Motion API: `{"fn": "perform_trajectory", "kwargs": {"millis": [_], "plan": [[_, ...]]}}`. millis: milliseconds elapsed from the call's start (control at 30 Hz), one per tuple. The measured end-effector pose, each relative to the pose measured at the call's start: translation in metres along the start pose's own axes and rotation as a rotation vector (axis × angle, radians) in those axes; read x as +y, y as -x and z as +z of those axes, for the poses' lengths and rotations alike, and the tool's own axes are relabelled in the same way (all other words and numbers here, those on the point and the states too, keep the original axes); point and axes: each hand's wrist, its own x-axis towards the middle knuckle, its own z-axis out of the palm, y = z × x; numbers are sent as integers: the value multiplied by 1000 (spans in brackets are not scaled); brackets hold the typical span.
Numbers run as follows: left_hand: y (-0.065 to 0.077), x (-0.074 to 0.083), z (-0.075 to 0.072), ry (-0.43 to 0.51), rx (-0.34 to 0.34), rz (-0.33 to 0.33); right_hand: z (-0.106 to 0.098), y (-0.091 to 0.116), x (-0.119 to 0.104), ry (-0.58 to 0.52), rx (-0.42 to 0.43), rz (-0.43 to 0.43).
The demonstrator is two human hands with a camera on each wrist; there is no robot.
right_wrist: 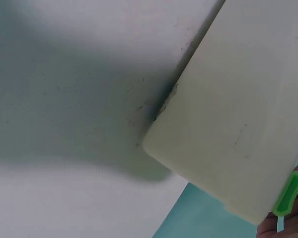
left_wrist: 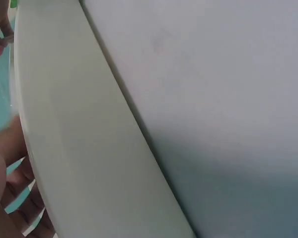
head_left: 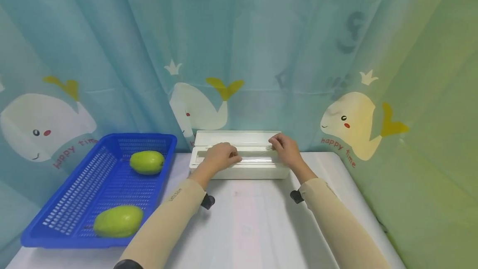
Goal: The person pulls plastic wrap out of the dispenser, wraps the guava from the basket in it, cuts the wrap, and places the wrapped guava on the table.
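Note:
A long white plastic-wrap dispenser (head_left: 246,172) stands at the back of the table, its lid (head_left: 239,138) raised behind it. Clear plastic wrap (head_left: 257,159) shows as a shiny sheet over the opening between the hands. My right hand (head_left: 286,150) pinches a gathered bit of the wrap over the right end. Over the left half of the box, my left hand (head_left: 220,157) bends its fingers and thumb at the wrap. The dispenser's front wall (left_wrist: 89,124) hides part of that hand in the left wrist view. A green slider (right_wrist: 289,194) sits by the right fingers.
On the left stands a blue plastic basket (head_left: 61,242) holding a green fruit (head_left: 147,162) at its back and another green fruit (head_left: 118,221) at its front. A whale-print curtain (head_left: 254,53) hangs right behind the white-covered table (head_left: 246,227) and along its right side.

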Motion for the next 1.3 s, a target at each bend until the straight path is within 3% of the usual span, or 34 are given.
{"fn": "perform_trajectory", "kwargs": {"millis": [233, 367, 500, 633, 1033, 1300], "plan": [[0, -3, 3, 6, 32, -25, -5, 1, 0, -70, -140, -8], [1, -6, 4, -31, 56, 8, -9, 0, 0, -68, -196, -1], [2, -7, 5, -81, 52, 71, -12, 1, 1, -42, -175, 9], [4, -7, 5, -62, 23, 119, -15, 3, 1, -35, -140, 9], [8, -7, 3, -86, 35, 141, -17, 4, -5, -1, -91, -52], [4, -5, 2, -92, 53, 97, -21, 5, -4, 13, -71, -32]]}}
